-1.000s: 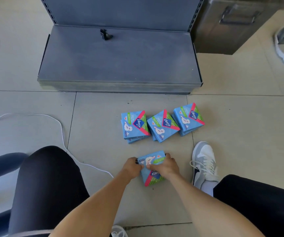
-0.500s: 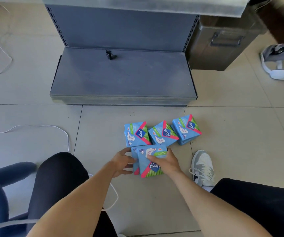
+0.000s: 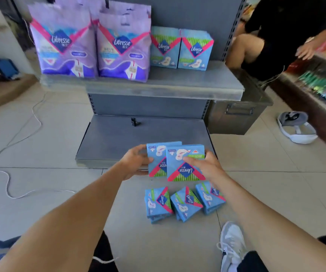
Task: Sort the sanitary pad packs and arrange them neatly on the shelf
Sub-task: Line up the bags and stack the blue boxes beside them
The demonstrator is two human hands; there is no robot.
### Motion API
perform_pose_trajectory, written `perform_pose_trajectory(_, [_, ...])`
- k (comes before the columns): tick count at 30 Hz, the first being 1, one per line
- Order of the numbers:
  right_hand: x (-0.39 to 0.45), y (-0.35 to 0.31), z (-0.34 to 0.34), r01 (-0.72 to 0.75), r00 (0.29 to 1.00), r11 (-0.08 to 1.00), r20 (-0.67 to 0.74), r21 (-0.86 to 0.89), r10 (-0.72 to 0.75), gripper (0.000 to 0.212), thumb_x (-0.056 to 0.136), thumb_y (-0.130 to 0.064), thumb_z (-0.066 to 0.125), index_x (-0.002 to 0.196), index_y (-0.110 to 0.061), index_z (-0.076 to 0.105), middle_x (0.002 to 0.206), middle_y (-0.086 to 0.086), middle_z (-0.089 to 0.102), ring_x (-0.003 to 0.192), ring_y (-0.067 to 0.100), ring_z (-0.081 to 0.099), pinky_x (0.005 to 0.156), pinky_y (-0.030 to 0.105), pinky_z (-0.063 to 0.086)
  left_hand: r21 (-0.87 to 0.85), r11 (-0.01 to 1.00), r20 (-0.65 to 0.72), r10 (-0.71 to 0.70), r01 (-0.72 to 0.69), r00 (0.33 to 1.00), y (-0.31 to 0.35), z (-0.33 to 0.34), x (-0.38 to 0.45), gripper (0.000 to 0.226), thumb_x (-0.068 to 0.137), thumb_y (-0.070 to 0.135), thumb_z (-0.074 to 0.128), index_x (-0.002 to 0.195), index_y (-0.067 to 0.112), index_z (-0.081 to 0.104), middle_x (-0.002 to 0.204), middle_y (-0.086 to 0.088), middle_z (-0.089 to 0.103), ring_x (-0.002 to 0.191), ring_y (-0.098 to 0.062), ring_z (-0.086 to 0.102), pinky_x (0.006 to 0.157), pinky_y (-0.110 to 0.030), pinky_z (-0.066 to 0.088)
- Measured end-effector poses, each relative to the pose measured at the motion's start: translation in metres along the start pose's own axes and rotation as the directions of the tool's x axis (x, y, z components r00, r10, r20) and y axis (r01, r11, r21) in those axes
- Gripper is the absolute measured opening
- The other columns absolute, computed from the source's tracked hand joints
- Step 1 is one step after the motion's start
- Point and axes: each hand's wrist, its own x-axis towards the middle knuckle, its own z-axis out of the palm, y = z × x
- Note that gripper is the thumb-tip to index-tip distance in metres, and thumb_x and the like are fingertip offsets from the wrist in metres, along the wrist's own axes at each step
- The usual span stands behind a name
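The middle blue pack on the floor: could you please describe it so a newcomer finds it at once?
Start at the grey shelf unit and drop to the tiled floor in front, where three small blue piles sit in a row. The middle blue pack tops the centre pile, flanked by piles on both sides.

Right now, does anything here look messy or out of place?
Yes. Three blue packs lie askew on the floor tiles, not shelved. The two packs held by the left hand and right hand are upside down.

Two big purple packs [image 3: 64, 42] and two blue packs [image 3: 181, 49] on shelf, two held, three stacks on floor.
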Motion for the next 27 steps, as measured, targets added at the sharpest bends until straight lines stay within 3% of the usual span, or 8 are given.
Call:
perform_pose_trajectory(3, [-0.003,-0.04,-0.025,0.054,0.998,0.997,0.039,0.063,-0.056,0.062,0.065,-0.023,0.089,0.116,-0.014,0.055,0.102,0.008,0.074,0.089,0.026,0.073,0.082,0.048,0.059,0.058,0.995,-0.031,0.084,-0.082,0.996,0.051,-0.023,-0.011,0.03,0.094,0.005,0.061,0.117,0.023,0.057,0.103,-0.006,0.073,0.085,-0.022,0.072,0.07,-0.04,0.059])
perform_pose_trajectory(6, [-0.006,-0.074,-0.044,0.111,0.993,0.991,0.021,0.075,-0.113,0.064,0.061,-0.032,0.086,0.116,-0.021,0.055,0.106,0.004,0.071,0.094,0.024,0.072,0.082,0.047,0.06,0.093,0.984,-0.061,0.155,-0.149,0.986,0.096,-0.041,-0.023,0.028,0.093,0.006,0.063,0.115,0.024,0.058,0.105,-0.007,0.072,0.085,-0.022,0.072,0.072,-0.042,0.059])
perform_pose_trajectory(13, [0.005,-0.165,-0.08,0.267,0.964,0.951,-0.06,0.159,-0.26,0.054,0.073,-0.028,0.083,0.119,-0.021,0.054,0.109,0.005,0.07,0.096,0.022,0.071,0.079,0.041,0.06,0.081,0.939,-0.133,0.341,-0.333,0.93,0.192,-0.044,-0.04,0.046,0.09,0.001,0.065,0.13,0.017,0.05,0.104,-0.006,0.071,0.087,-0.023,0.069,0.074,-0.043,0.057])
perform_pose_trajectory(18, [0.033,-0.215,-0.101,0.362,0.932,0.913,-0.053,0.186,-0.359,0.052,0.077,-0.023,0.08,0.12,-0.019,0.052,0.11,0.006,0.069,0.098,0.023,0.07,0.079,0.039,0.06,0.055,0.922,-0.161,0.386,-0.382,0.908,0.235,-0.037,-0.026,0.046,0.09,-0.004,0.063,0.129,0.013,0.047,0.104,-0.011,0.069,0.083,-0.024,0.068,0.059,-0.037,0.061])
perform_pose_trajectory(22, [0.062,-0.238,-0.106,0.382,0.923,0.902,-0.036,0.204,-0.383,0.05,0.077,-0.023,0.081,0.118,-0.02,0.053,0.109,0.006,0.07,0.095,0.023,0.072,0.077,0.039,0.06,0.099,0.906,-0.195,0.423,-0.412,0.885,0.259,-0.028,-0.001,0.047,0.089,-0.009,0.062,0.128,0.014,0.05,0.101,-0.011,0.069,0.085,-0.026,0.066,0.07,-0.042,0.058])
perform_pose_trajectory(24, [0.083,-0.244,-0.104,0.375,0.926,0.904,-0.029,0.205,-0.377,0.049,0.077,-0.023,0.081,0.117,-0.021,0.053,0.109,0.006,0.07,0.094,0.023,0.072,0.077,0.04,0.061,0.121,0.901,-0.195,0.433,-0.416,0.88,0.268,-0.022,0.017,0.045,0.089,-0.008,0.062,0.124,0.016,0.052,0.097,-0.008,0.07,0.08,-0.023,0.067,0.063,-0.038,0.059])
perform_pose_trajectory(27, [0.112,-0.25,-0.099,0.372,0.926,0.907,-0.007,0.196,-0.378,0.047,0.078,-0.021,0.08,0.116,-0.02,0.053,0.107,0.005,0.07,0.093,0.023,0.072,0.076,0.039,0.061,0.168,0.884,-0.202,0.465,-0.437,0.862,0.277,-0.011,0.045,0.046,0.089,-0.01,0.061,0.126,0.016,0.052,0.107,-0.013,0.068,0.083,-0.025,0.067,0.059,-0.033,0.057])
